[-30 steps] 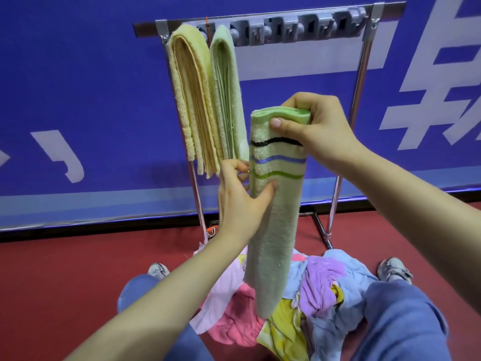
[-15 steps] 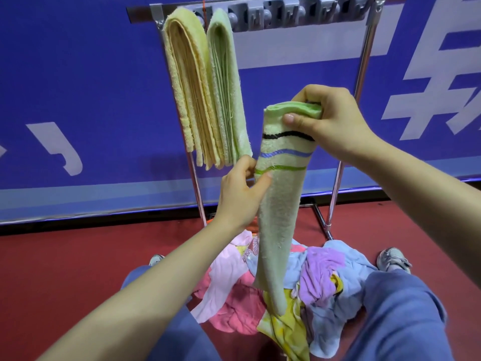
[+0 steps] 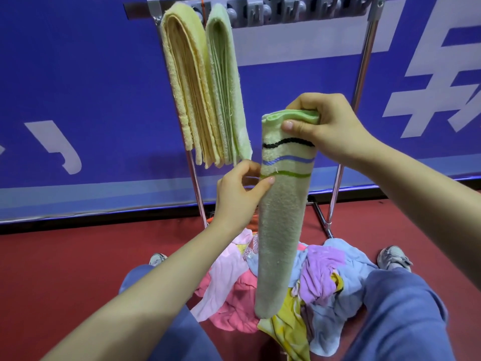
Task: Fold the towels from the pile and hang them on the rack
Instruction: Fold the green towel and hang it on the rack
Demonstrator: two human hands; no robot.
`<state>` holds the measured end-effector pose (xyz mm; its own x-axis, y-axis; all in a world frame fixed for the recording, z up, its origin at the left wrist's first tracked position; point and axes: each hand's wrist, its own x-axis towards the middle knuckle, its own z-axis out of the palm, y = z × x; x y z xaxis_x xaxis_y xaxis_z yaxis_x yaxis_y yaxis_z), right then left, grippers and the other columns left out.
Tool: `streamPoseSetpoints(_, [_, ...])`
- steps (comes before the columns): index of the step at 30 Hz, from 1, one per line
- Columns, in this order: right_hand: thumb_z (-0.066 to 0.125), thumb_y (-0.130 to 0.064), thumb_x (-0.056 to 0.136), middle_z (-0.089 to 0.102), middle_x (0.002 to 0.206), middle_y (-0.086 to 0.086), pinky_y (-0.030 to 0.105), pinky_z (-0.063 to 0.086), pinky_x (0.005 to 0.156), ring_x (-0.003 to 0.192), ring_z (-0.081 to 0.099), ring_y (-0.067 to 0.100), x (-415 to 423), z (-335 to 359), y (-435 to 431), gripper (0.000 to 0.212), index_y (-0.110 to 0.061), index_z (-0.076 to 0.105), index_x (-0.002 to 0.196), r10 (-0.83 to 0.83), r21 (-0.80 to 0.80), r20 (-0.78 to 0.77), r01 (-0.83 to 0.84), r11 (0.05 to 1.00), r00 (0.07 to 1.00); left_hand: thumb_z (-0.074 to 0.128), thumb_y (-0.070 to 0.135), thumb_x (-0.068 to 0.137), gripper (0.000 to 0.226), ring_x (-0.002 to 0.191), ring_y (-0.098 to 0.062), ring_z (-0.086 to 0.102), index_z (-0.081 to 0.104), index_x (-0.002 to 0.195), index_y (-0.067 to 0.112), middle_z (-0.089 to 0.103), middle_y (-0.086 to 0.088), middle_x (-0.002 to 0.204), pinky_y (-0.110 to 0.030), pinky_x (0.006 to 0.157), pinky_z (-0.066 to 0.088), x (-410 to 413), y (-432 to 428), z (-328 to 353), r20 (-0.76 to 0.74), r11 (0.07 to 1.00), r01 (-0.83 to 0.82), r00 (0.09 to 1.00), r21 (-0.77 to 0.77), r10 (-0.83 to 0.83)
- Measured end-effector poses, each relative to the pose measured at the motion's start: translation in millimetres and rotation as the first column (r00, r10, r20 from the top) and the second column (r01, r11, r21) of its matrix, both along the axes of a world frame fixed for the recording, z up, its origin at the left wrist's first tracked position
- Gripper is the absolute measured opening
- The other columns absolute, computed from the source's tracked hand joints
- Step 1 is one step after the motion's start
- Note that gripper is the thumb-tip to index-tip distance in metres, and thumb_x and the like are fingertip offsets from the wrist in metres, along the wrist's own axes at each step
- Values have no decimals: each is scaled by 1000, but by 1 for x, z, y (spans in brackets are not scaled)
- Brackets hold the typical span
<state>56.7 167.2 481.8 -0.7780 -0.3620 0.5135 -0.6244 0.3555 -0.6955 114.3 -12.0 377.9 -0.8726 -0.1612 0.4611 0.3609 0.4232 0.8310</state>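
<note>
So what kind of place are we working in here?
Probably a sports hall or staged recording space, not a home: red floor, a long blue printed banner behind, and a free-standing metal rack.

The pale green folded towel with black, blue and green stripes (image 3: 281, 230), centre of frame, is looped terry cloth, matt and coarse-napped; its top hem is a smoother flat weave. The yellow folded towel (image 3: 182, 87) and the light green folded towel (image 3: 223, 82), upper centre, are the same matt terry, with loose loops at the edges. The chromed metal tube rack (image 3: 364, 61) is smooth and glossy; its grey clip row (image 3: 299, 11) looks like moulded plastic. The mixed-colour towel pile (image 3: 325, 269), lower centre, is soft matt cloth.
</note>
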Motion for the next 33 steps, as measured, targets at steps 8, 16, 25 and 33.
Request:
streamPoseSetpoints(8, [66, -3, 92, 65, 83, 10, 22, 53, 63, 74, 62, 12, 7, -2, -5, 6, 0, 66, 97, 134, -137, 155, -113, 984, 979, 80, 26, 78, 31, 65, -17, 56, 50, 72, 24, 60, 8, 66, -33, 66, 48, -5, 1, 3, 86, 993, 117, 989, 24, -118])
streamPoseSetpoints(16, [73, -3, 84, 67, 75, 1, 29, 54, 67, 72, 64, 16, 5, 17, -9, 10, -9, 66, 86, 277, -423, 201, -172, 890, 939, 80, 9, 83, 32, 96, -12, 72, 66, 113, 11, 75, -4, 106, -26, 81, 58, 1, 10, -6, 356, 899, 365, 828, 243, -432])
streamPoseSetpoints(25, [75, -33, 86, 67, 113, 8, 23, 52, 71, 85, 65, 9, -14, -4, -28, 48, -14, 58, 126, -30, -335, 367, 162, 928, 930, 64, 7, 95, 16, 99, -16, 70, 66, 111, 11, 73, -6, 107, -33, 90, 57, 1, 39, 18, 217, 847, 350, 862, 401, -459])
streamPoseSetpoints(33, [40, -73, 88, 70, 111, 13, 42, 47, 91, 101, 64, 34, 13, -91, -7, 77, -8, 68, 117, 345, -379, 830, -9, 925, 439, 63, 24, 97, 30, 83, -35, 72, 66, 113, -2, 72, -23, 95, -49, 71, 60, -10, 24, 41, 274, 725, 47, 907, 687, -318])
